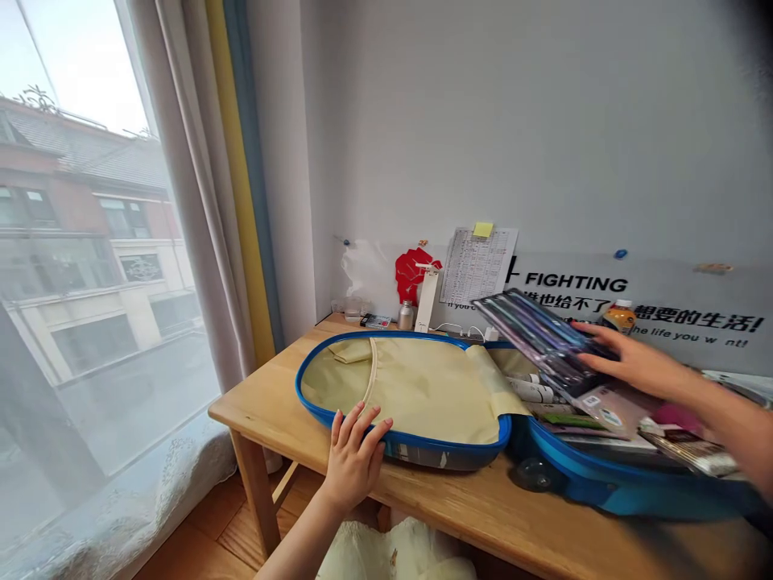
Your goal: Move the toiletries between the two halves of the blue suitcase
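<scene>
An open blue-rimmed suitcase (403, 441) lies on the table, its cream-lined half on the left and its filled half on the right. My left hand (356, 451) rests with spread fingers on the front rim of the lined half. Over the filled half, my right hand (634, 358) grips the right end of a flat, clear-and-dark pack of long pen-like sticks (528, 326), held tilted. Below the pack are white tubes (531, 390), a pinkish packet (619, 407) and other packets, partly hidden and blurred.
The wooden table (266, 399) has its left end near the window curtain (199, 201). Along the wall stand a metal bottle (405, 315), a white upright device (427, 300) and an orange-capped bottle (621, 315). A suitcase wheel (536, 474) shows at the hinge.
</scene>
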Tool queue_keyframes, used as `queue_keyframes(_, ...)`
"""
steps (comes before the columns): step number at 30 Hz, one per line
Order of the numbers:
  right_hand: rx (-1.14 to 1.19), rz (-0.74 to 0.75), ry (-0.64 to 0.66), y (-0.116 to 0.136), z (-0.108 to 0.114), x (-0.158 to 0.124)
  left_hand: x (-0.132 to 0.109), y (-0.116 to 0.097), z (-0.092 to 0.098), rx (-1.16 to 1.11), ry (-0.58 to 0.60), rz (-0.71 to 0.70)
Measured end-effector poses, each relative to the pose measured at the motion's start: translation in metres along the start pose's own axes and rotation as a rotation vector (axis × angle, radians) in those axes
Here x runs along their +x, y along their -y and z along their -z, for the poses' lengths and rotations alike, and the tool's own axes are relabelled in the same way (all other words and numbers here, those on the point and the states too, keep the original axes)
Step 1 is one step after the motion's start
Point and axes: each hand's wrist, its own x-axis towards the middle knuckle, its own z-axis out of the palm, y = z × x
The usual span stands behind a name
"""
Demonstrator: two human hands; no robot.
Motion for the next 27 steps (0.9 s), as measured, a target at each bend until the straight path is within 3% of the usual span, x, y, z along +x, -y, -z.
queue_keyframes(3,0.264,0.244,0.238,0.080,-0.007,0.009,-0.001,0.000,-0.001,-0.002,-0.001,0.009)
queue_keyframes(7,0.319,0.585,0.443,0.185,-0.046,0.017,-0.004,0.003,-0.001,0.025,0.009,-0.004)
queue_keyframes(11,0.318,0.741,0.509,0.249,-0.090,0.027,-0.005,0.006,0.001,0.098,0.064,-0.064)
queue_keyframes(17,0.274,0.869,0.568,0.285,-0.137,0.043,-0.003,0.004,0.003,0.103,0.061,-0.070)
queue_keyframes(23,0.163,0.894,0.538,0.295,-0.171,0.051,-0.002,0.002,0.003,0.082,0.039,-0.057)
queue_keyframes(27,0.093,0.860,0.466,0.298,-0.182,0.046,-0.002,0.002,0.003,0.098,0.049,-0.066)
